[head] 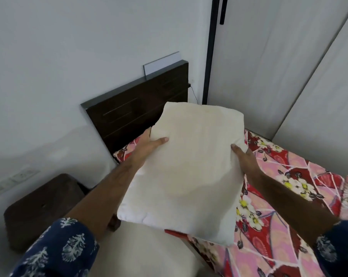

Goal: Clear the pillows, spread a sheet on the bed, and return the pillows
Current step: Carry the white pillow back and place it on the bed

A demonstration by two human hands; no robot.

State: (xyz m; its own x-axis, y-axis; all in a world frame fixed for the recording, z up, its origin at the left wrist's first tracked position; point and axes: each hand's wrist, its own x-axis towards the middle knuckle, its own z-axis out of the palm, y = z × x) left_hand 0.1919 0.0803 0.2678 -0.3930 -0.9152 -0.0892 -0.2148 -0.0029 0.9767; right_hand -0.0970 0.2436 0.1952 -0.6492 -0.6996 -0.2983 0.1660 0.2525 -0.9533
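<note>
Pillow (187,172), plain off-white, no label or writing visible, held mid-frame above the floral sheet (289,196) on the bed. Gripped at each side by left hand (149,144) and right hand (245,158), thumbs on top. Dark headboard (133,108) behind, upper centre.

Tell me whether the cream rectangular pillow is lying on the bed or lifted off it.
Lifted: the cream rectangular pillow is gripped by the left hand and right hand.

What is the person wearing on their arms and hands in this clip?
Both hands, the left hand and the right hand, are bare, with no gloves, rings or watch visible. Each forearm is uncovered up to a pushed-back navy blue sleeve printed with pale white leaf-like motifs; the right sleeve matches.
</note>
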